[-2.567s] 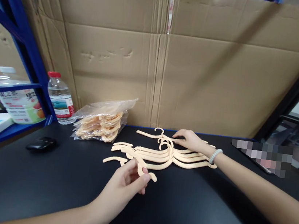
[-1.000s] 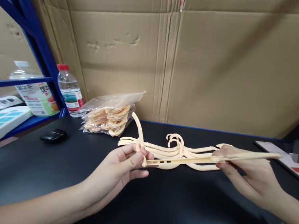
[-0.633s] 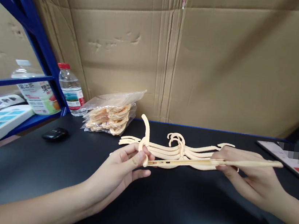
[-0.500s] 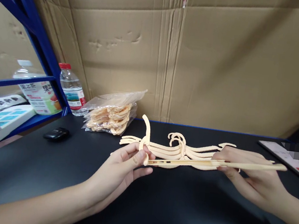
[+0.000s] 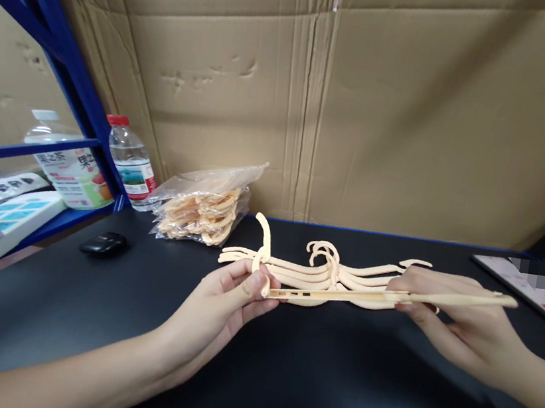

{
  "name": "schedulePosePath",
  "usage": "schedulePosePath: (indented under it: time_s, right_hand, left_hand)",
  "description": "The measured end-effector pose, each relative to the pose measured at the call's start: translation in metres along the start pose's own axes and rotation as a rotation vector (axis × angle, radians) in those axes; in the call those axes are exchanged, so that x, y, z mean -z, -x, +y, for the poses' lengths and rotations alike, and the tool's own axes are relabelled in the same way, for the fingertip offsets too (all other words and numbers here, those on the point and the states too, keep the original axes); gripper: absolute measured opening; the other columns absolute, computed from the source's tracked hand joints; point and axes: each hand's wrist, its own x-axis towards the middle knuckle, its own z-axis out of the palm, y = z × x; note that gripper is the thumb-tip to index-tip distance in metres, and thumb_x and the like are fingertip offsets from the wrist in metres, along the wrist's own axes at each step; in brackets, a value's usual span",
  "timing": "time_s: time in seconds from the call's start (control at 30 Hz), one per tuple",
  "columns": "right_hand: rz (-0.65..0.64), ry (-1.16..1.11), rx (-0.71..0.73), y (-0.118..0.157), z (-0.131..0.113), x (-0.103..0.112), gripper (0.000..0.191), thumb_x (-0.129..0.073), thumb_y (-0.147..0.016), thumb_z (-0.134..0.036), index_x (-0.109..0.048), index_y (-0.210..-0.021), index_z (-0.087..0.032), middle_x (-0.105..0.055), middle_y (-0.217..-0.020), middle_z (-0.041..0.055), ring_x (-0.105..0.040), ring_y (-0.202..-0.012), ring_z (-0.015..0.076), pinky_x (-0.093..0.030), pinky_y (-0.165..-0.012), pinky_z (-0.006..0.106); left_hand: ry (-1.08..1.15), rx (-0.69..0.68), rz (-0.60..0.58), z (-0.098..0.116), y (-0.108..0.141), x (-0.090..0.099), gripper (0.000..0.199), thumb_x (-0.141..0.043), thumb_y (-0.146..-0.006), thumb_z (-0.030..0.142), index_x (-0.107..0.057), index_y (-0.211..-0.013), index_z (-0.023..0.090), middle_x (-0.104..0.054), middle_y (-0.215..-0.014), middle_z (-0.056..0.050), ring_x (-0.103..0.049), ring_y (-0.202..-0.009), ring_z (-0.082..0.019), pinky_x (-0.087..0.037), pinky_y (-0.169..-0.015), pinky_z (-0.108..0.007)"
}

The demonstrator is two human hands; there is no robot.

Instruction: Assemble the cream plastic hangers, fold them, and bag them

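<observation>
My left hand (image 5: 233,296) is closed around the left end of a beige plastic hanger (image 5: 335,294), thumb and fingers pinching it beside a curved, hook-like piece (image 5: 262,236) that sticks up. Rectangular slots show along the hanger's bar near that hand. My right hand (image 5: 458,322) grips the bar farther right, its thumb below, and the rounded tip of the bar reaches past the fingers. Behind the held hanger, several matching beige hangers (image 5: 303,275) lie together on the black table (image 5: 299,381), their hooks curling up in the middle. The hands partly cover both ends of that pile.
A clear plastic bag (image 5: 201,211) of beige pieces lies at the back. Left of it are a red-capped water bottle (image 5: 129,165), a black mouse (image 5: 104,244) and a blue rack (image 5: 66,90). A tablet-like device (image 5: 533,285) lies right. Cardboard (image 5: 444,119) stands behind the table.
The hook-like piece in my left hand has tipped slightly left and lower. My left fingers have curled in closer under the hanger. The right hand has barely moved.
</observation>
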Motion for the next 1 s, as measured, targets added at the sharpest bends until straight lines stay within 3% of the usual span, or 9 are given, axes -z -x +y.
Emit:
schedulePosePath:
  time_s: [0.4, 0.6, 0.83, 1.0]
  right_hand:
    - [-0.005, 0.005, 0.002, 0.001, 0.001, -0.001, 0.025, -0.050, -0.089, -0.011, -0.061, -0.103, -0.028, -0.064, -0.072, 0.0006, -0.061, -0.061, 0.0165, -0.044, -0.054, 0.029]
    - [0.066, 0.132, 0.049, 0.002, -0.007, -0.005, 0.020, -0.053, -0.088, -0.013, -0.060, -0.099, -0.028, -0.069, -0.080, 0.0030, -0.068, -0.078, 0.0206, -0.053, -0.069, 0.033]
    - [0.092, 0.167, 0.020, 0.004, -0.018, -0.011, 0.019, -0.054, -0.088, -0.013, -0.057, -0.100, -0.028, -0.071, -0.086, 0.0039, -0.069, -0.076, 0.0207, -0.055, -0.066, 0.033]
    - [0.080, 0.187, -0.005, 0.001, -0.029, -0.014, 0.014, -0.053, -0.089, -0.015, -0.059, -0.094, -0.026, -0.070, -0.078, 0.0028, -0.069, -0.073, 0.0206, -0.054, -0.060, 0.031]
  left_hand:
    - [-0.033, -0.018, 0.004, 0.001, 0.001, 0.000, 0.018, -0.063, -0.089, 0.029, -0.064, -0.079, 0.015, -0.058, -0.081, 0.000, -0.057, -0.082, -0.011, -0.052, -0.078, -0.018]
    - [-0.078, -0.066, 0.016, 0.000, 0.001, 0.001, 0.017, -0.064, -0.089, 0.030, -0.062, -0.080, 0.015, -0.058, -0.081, -0.001, -0.055, -0.081, -0.012, -0.051, -0.080, -0.023]
    - [-0.200, -0.160, 0.101, 0.000, 0.003, 0.000, 0.023, -0.066, -0.085, 0.033, -0.058, -0.072, 0.015, -0.055, -0.072, 0.000, -0.051, -0.071, -0.013, -0.048, -0.072, -0.023]
    - [-0.230, -0.199, 0.137, -0.002, 0.003, 0.002, 0.021, -0.065, -0.084, 0.029, -0.056, -0.072, 0.016, -0.056, -0.070, 0.000, -0.052, -0.068, -0.012, -0.047, -0.068, -0.022]
